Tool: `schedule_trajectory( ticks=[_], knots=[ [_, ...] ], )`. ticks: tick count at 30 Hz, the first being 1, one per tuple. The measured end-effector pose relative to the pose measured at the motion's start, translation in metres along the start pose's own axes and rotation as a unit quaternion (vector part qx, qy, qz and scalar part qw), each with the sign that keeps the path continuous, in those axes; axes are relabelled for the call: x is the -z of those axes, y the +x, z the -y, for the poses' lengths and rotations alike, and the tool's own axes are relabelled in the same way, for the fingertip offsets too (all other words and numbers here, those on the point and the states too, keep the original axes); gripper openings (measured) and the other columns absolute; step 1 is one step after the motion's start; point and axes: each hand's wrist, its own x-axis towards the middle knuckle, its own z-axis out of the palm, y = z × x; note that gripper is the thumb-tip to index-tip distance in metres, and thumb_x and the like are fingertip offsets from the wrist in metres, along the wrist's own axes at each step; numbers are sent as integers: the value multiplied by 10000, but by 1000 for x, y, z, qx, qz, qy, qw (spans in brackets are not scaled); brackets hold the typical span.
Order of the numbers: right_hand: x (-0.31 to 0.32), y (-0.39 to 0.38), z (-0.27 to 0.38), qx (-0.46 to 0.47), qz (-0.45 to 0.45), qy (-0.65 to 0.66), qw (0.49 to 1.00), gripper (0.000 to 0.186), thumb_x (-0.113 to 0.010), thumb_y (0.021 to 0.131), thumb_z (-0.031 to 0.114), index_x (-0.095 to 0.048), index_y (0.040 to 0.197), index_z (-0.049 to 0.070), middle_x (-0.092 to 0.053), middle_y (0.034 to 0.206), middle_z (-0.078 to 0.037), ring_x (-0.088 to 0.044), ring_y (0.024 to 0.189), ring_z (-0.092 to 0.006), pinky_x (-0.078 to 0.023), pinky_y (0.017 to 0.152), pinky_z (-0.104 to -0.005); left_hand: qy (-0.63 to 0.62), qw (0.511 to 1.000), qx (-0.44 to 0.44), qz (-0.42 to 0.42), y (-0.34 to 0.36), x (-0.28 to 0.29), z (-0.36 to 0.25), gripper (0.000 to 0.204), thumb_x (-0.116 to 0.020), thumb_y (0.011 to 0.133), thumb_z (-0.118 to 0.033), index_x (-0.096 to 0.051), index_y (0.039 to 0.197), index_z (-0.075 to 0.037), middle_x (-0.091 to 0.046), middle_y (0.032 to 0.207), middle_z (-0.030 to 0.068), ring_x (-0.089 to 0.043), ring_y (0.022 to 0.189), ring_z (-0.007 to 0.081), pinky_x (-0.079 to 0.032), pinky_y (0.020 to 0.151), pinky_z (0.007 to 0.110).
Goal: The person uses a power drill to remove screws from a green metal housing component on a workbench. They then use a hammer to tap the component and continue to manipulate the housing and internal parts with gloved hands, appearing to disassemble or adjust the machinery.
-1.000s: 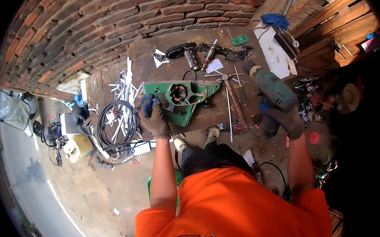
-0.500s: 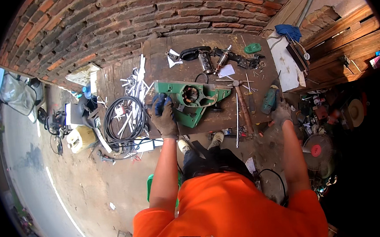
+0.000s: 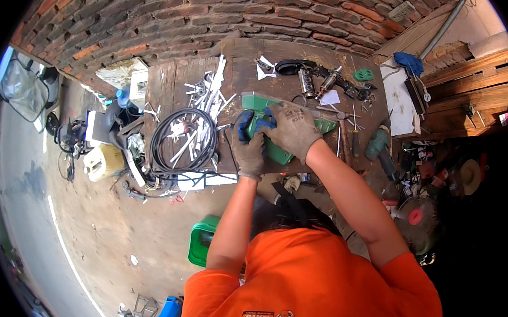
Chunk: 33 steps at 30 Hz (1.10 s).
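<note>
Both hands wear grey-brown gloves with blue fingers. My left hand [image 3: 247,150] is closed on the left part of a green metal power-tool housing [image 3: 278,153]. My right hand [image 3: 292,131] covers the housing's middle, its fingers bent onto it beside the left hand's fingertips. To their right lie a hammer [image 3: 344,143], a screwdriver [image 3: 355,144] and a teal cordless drill [image 3: 377,145]. Behind the housing are a metal gear case [image 3: 307,84], an armature [image 3: 332,81] and a small green plastic cover [image 3: 363,75].
A coiled black cable [image 3: 158,143] and white scrap strips [image 3: 218,72] cover the bench's left side, against a brick wall [image 3: 290,8]. Below are a green bucket [image 3: 198,250] and a fan [image 3: 417,220]. A yellowish jerrycan [image 3: 104,163] stands at the left.
My right hand has put the drill down on the bench's right side and moved left onto the green housing. My left hand has stayed on the housing.
</note>
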Motion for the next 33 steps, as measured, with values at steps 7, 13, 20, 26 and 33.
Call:
schedule_trajectory(
  ticks=[7, 13, 20, 26, 33],
  knots=[
    [7, 7, 15, 30, 26, -82, 996, 368, -609, 892, 357, -648, 1074, 39, -697, 1074, -173, -669, 1034, -312, -511, 879, -437, 83, 996, -21, 4, 1, 3, 6, 544, -645, 878, 7, -485, 1398, 10, -581, 1271, 87, -562, 1091, 139, -476, 941, 285],
    [-3, 17, 19, 28, 56, -87, 994, 296, -592, 897, 318, -683, 1005, 58, -706, 1048, -173, -689, 979, -303, -533, 825, -436, 51, 999, 8, 4, 2, 3, 10, 543, -663, 897, -19, -473, 1405, 10, -583, 1283, 94, -559, 1122, 156, -462, 979, 303],
    [-27, 7, 9, 36, -56, -55, 996, 283, -583, 902, 323, -689, 1007, 82, -708, 1013, -145, -687, 970, -312, -535, 825, -439, 87, 996, -15, 32, 3, 7, 9, 551, -662, 915, -34, -447, 1420, 12, -538, 1354, 104, -536, 1175, 163, -456, 999, 309],
    [-20, 12, 17, -23, -9, -20, 1000, 325, -570, 891, 351, -686, 1011, 72, -701, 1036, -153, -681, 977, -320, -531, 844, -434, 74, 997, 8, 25, 1, 8, 4, 561, -670, 911, -41, -443, 1422, 16, -542, 1351, 109, -536, 1184, 170, -450, 1012, 311],
    [-28, 10, 18, -20, -52, -9, 998, 341, -589, 868, 366, -691, 988, 63, -707, 962, -172, -692, 922, -338, -544, 805, -434, 19, 999, 41, 24, 2, 4, -4, 579, -689, 894, -53, -450, 1417, 13, -544, 1348, 110, -534, 1190, 174, -451, 1012, 312]
  ],
)
